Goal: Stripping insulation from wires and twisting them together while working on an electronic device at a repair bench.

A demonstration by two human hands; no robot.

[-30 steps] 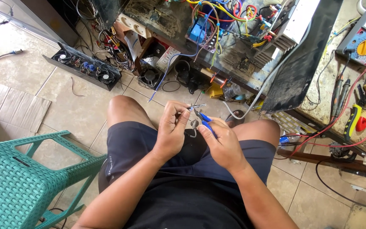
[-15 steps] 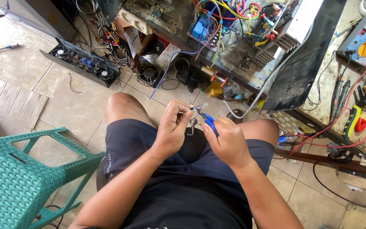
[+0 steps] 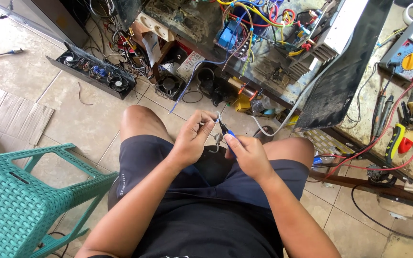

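Nearest, above the lap, the left hand [image 3: 193, 139] pinches a small metal part [image 3: 217, 139], mostly hidden by fingers; the right hand [image 3: 247, 155] is closed around blue-handled pliers [image 3: 226, 130], tips touching it. Beyond, an opened amplifier chassis [image 3: 244, 43] runs out of frame.

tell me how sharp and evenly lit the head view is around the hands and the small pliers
Head view: daylight is soft and even, shadows faint; the left hand and right hand are sharp, the blue-handled pliers clear though tiny; wide-lens bending shows at the edges, as on the green stool; no glare.
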